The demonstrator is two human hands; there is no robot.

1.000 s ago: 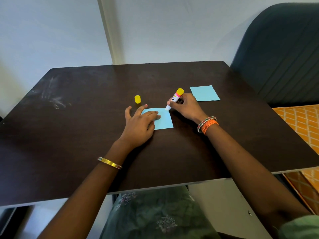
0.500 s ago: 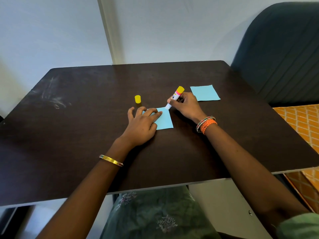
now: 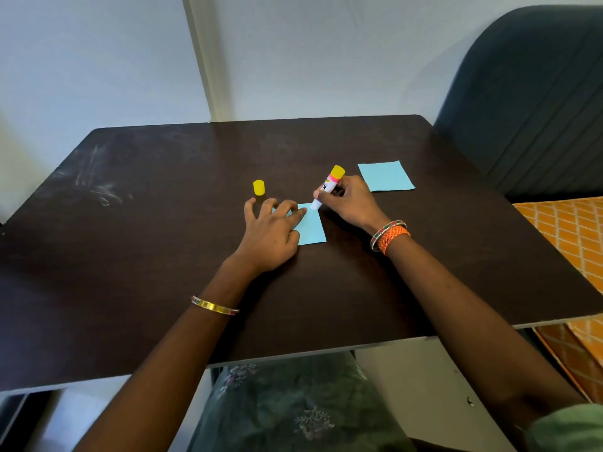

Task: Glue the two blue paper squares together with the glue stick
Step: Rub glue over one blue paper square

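Head view: right hand [image 3: 350, 203] has its grip wrapped round the glue stick [image 3: 327, 191], tilted, white tip down on the far right corner of the near blue paper square [image 3: 312, 227]. Over the last second the tip has crept from just off that corner onto the paper, while the left hand [image 3: 272, 234] has spread out, fingers straight and flat, grip holding nothing, just pressing the near blue paper square onto the table [image 3: 130, 256]. Reads as gluing under way, only the far edge covered so far; rest of the sheet likely needs passes. Second blue paper square [image 3: 386, 176] lies flat, right of and beyond the glue stick, well apart from the near blue paper square, untouched, so the joining step is not yet done. Yellow cap [image 3: 258, 187] stands upright left of the glue stick, just beyond the left hand's fingers. Writing: glue stick label shows a dark letter, maybe "K", above a pink band; too small and partly covered to read a brand. No other text seen.
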